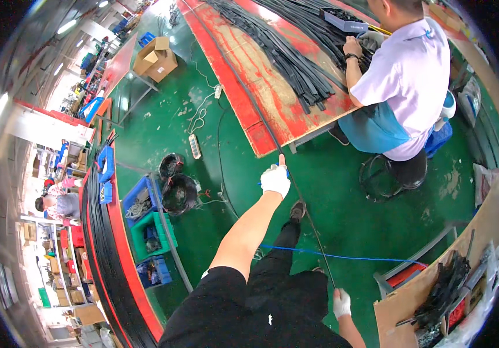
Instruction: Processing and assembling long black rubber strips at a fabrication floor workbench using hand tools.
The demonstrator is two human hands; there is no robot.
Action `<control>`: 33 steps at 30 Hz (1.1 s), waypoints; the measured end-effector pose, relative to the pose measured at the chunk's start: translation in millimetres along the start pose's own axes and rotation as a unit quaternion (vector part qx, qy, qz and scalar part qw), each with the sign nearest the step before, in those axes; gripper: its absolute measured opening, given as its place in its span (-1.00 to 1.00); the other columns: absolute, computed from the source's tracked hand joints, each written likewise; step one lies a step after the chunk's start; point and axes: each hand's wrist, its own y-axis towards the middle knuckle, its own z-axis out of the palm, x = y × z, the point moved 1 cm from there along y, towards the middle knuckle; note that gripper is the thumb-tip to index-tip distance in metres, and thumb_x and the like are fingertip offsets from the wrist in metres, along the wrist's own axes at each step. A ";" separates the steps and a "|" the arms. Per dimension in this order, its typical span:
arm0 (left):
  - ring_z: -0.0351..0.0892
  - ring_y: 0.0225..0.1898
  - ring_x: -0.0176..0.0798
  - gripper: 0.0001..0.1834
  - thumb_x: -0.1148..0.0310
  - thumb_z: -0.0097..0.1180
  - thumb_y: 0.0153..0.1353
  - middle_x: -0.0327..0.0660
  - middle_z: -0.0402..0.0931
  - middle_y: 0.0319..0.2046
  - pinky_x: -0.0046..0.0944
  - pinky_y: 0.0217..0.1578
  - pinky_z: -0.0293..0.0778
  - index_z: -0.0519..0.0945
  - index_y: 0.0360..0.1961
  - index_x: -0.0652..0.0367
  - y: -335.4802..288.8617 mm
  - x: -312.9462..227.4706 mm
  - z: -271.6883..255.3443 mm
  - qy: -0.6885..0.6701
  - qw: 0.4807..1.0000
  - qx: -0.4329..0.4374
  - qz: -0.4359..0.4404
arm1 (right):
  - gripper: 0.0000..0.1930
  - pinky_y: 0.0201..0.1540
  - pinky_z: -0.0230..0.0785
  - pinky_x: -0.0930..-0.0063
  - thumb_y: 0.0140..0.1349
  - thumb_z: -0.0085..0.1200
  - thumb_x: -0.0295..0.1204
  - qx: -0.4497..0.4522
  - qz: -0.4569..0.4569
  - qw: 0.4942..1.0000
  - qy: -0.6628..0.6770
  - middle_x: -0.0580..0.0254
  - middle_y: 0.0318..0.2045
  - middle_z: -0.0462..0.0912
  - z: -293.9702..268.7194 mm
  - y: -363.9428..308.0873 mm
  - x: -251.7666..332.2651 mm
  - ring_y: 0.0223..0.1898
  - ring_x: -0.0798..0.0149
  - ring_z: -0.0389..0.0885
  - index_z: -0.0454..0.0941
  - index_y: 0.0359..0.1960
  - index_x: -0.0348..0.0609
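Observation:
A long thin black strip (309,223) runs from the red table (251,130) down across my body. In a white glove, my left hand (275,180) is closed beside the table's near corner, its thumb against the strip. Small blue parts of a thing (288,171) show at both sides of that fist; its kind is hidden. Lower down, my right hand (341,303), also gloved in white, is closed at the strip's near end. Between the hands the strip hangs slanted over the green floor.
A co-worker (400,87) sits at the table's right side, by bundles of black strips (287,66). Black buckets (179,193) and blue and green crates (155,232) stand left. A blue cord (342,256) crosses near my legs; a power strip (195,146) lies on the floor.

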 end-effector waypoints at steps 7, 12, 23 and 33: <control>0.73 -0.11 0.07 -0.07 0.32 0.23 0.15 0.03 0.65 -0.08 0.00 -0.05 0.65 0.22 0.59 0.16 -5.1 20.9 4.3 -0.018 1.000 0.024 -0.007 | -0.63 -0.50 0.33 0.46 0.57 -0.04 -0.08 0.173 0.071 0.960 0.208 0.41 -0.49 0.55 -13.3 97.5 135.7 -0.54 0.47 0.46 0.63 -0.17 -0.11; 0.73 -0.12 0.04 -0.05 0.31 0.27 0.13 0.02 0.65 -0.09 -0.03 -0.05 0.65 0.24 0.58 0.15 15.4 10.7 -9.5 0.011 1.000 0.017 0.008 | -0.56 -0.49 0.22 0.45 0.56 0.02 0.03 0.134 -0.078 0.946 0.285 0.41 -0.51 0.49 64.4 267.3 325.5 -0.54 0.45 0.36 0.64 -0.14 -0.12; 0.74 -0.15 0.09 -0.19 0.37 0.08 0.25 0.08 0.66 -0.09 0.02 -0.10 0.66 0.26 0.57 0.15 4.5 -4.2 12.8 0.018 0.999 -0.006 -0.030 | -0.53 -0.18 0.34 0.31 0.55 0.01 -0.08 0.032 -0.035 0.985 0.166 0.20 -0.45 0.53 47.9 161.7 218.7 -0.35 0.28 0.38 0.58 -0.26 -0.35; 0.73 -0.11 0.05 -0.07 0.32 0.21 0.14 0.02 0.65 -0.08 -0.02 -0.06 0.65 0.23 0.59 0.12 -14.7 0.6 2.6 0.020 1.000 0.008 0.012 | -0.61 -0.38 0.40 0.36 0.54 0.04 -0.14 -0.005 0.080 0.997 0.015 0.29 -0.50 0.58 -10.1 -52.9 -101.1 -0.44 0.40 0.51 0.63 -0.30 -0.23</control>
